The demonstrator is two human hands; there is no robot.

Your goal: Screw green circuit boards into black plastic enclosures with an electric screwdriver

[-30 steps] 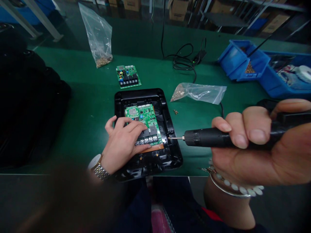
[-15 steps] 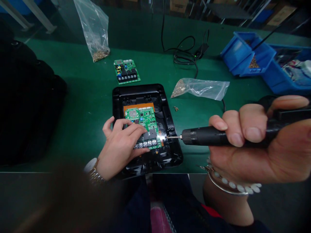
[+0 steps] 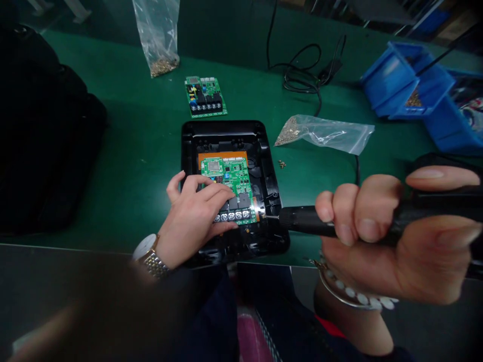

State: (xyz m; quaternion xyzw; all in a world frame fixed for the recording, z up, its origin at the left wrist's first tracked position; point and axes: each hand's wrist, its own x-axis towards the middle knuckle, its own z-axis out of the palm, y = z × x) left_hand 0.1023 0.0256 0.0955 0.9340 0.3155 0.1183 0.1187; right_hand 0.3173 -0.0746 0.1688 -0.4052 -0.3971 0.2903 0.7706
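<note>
A black plastic housing (image 3: 226, 131) lies open on the green bench, with a green circuit board (image 3: 231, 176) over an orange sheet inside it. My left hand (image 3: 192, 216) lies on the board's lower left, fingers spread and pressing it down. My right hand (image 3: 400, 231) is wrapped round a black electric screwdriver (image 3: 305, 220) held almost level. Its bit tip touches the board's lower right corner beside the grey screw terminals (image 3: 234, 216).
A second green circuit board (image 3: 206, 96) lies behind the housing. Two clear bags of small screws (image 3: 324, 133) (image 3: 158, 35), a few loose screws (image 3: 281, 163), a coiled black cable (image 3: 305, 75) and blue bins (image 3: 411, 83) stand around. A dark bulky object (image 3: 45, 136) fills the left.
The screwdriver has moved left, and its bit now meets the board's lower right corner. The board has slid down, baring the orange sheet above it. My left hand stays on the board.
</note>
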